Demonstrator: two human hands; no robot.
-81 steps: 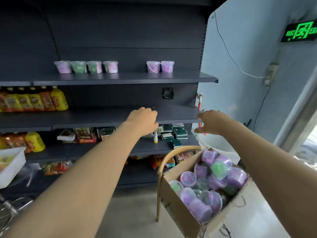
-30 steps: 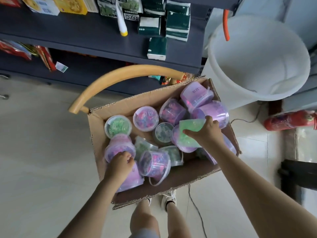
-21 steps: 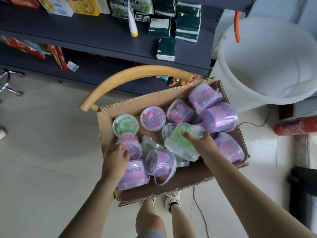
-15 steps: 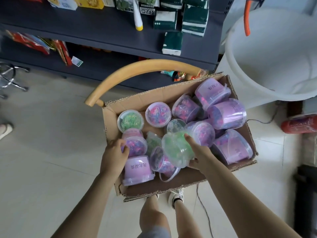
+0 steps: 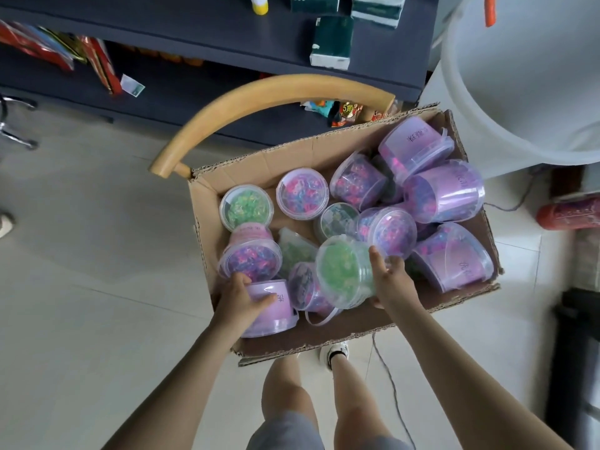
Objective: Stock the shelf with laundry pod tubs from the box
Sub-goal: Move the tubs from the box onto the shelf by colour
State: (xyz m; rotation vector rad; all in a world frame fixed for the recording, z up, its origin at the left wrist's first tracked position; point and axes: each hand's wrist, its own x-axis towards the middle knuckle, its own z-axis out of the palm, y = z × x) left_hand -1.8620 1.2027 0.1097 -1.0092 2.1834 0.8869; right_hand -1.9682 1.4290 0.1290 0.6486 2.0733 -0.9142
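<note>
A cardboard box on a wooden chair holds several clear tubs of coloured laundry pods. My right hand grips a tub of green pods, tilted on its side and raised a little above the pile near the box's front. My left hand is wrapped around a purple tub lying upside down in the front left corner. Other purple tubs are piled at the right, and a green-pod tub stands upright at the back left.
The dark shelf runs across the top, with green packets on it and snack bags below. A large white bucket stands at the right, a red extinguisher beside it. The chair's curved wooden back arches behind the box.
I turned from the shelf down to the box. My right hand picked the green tub out of the pile and drew it toward me; my left hand closed on the front purple tub.
</note>
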